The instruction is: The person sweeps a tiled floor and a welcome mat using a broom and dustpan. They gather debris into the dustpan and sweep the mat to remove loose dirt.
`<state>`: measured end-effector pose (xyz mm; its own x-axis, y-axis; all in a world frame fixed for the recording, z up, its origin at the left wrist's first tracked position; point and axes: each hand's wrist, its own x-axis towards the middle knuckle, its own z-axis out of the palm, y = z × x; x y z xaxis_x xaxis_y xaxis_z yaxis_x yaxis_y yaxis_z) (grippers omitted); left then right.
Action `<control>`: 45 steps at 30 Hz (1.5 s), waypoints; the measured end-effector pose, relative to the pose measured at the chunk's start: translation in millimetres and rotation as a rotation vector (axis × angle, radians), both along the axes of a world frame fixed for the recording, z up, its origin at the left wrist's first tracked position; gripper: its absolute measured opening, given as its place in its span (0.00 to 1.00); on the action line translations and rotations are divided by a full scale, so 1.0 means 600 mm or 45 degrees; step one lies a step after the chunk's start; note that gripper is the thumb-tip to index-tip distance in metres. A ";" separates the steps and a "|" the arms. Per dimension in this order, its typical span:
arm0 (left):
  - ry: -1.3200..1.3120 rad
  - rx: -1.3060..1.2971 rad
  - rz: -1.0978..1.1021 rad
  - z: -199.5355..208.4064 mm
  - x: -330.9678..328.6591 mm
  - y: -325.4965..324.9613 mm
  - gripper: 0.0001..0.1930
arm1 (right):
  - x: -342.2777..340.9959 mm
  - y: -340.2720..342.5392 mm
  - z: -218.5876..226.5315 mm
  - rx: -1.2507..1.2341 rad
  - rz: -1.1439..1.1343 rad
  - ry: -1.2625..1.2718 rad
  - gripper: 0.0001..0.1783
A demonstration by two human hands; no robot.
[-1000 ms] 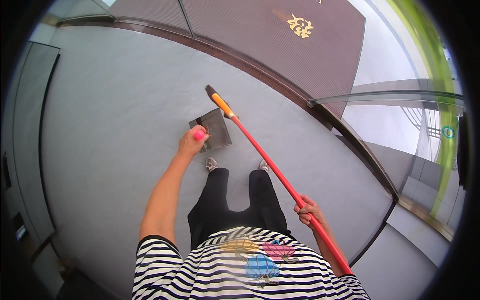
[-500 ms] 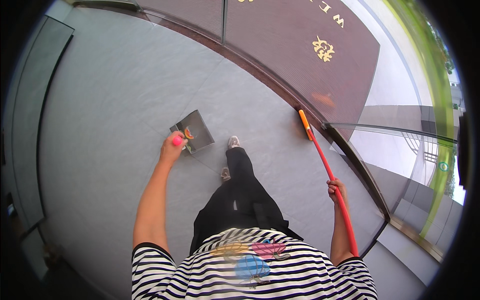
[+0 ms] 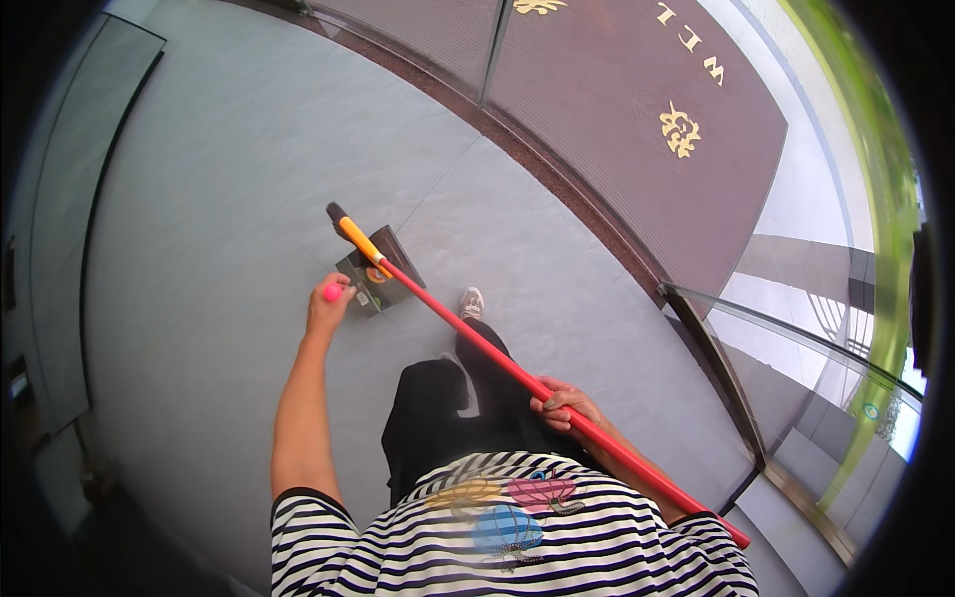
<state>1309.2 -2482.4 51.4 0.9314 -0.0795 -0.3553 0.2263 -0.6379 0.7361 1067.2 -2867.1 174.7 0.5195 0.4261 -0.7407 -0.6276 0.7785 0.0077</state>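
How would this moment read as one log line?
left hand: holds pink handle; right hand: holds red broom; dustpan: partly hidden by broom

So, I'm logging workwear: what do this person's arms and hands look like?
Both sleeves are short, striped dark and white, the left one edged in black. The forearms are bare; the left hand and right hand look ungloved.

- The left hand (image 3: 320, 310) closes around a pink-tipped handle (image 3: 332, 293) just beside the left corner of a grey dustpan (image 3: 404, 257).
- The right hand (image 3: 572, 395) wraps a broom's red pole (image 3: 477, 339).
- Its orange head (image 3: 359, 238) crosses the dustpan, dark bristles (image 3: 335, 213) beyond the far left edge; contact is unclear.
- A small orange scrap (image 3: 375, 276) lies inside.
- A brown sill (image 3: 569, 185) lines the far right edge of the floor (image 3: 219, 199).
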 end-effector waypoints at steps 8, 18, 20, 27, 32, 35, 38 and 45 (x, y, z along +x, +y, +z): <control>-0.009 0.031 0.111 0.067 0.074 0.060 0.10 | 0.074 -0.116 0.080 -0.610 0.149 -0.031 0.32; -0.024 0.041 -0.003 0.032 0.176 0.207 0.10 | 0.079 -0.096 -0.025 -0.959 -0.027 0.151 0.24; 0.009 0.023 -0.009 0.032 0.191 0.238 0.10 | 0.088 0.009 -0.039 -0.691 -0.113 0.142 0.24; 0.041 0.073 0.032 0.034 0.222 0.302 0.09 | 0.134 0.362 -0.022 0.129 -0.174 -0.014 0.28; -0.003 0.145 0.049 0.049 0.239 0.370 0.10 | 0.182 0.429 0.065 -0.088 -0.019 -0.099 0.28; 0.010 0.099 0.120 0.068 0.254 0.414 0.10 | 0.205 0.403 0.091 -0.309 -0.011 -0.115 0.28; 0.011 0.053 0.165 0.074 0.263 0.465 0.10 | 0.223 0.342 0.085 -0.558 -0.043 -0.100 0.29; -0.064 -0.029 0.168 0.055 0.311 0.557 0.11 | 0.238 0.205 -0.019 -0.751 -0.373 0.021 0.19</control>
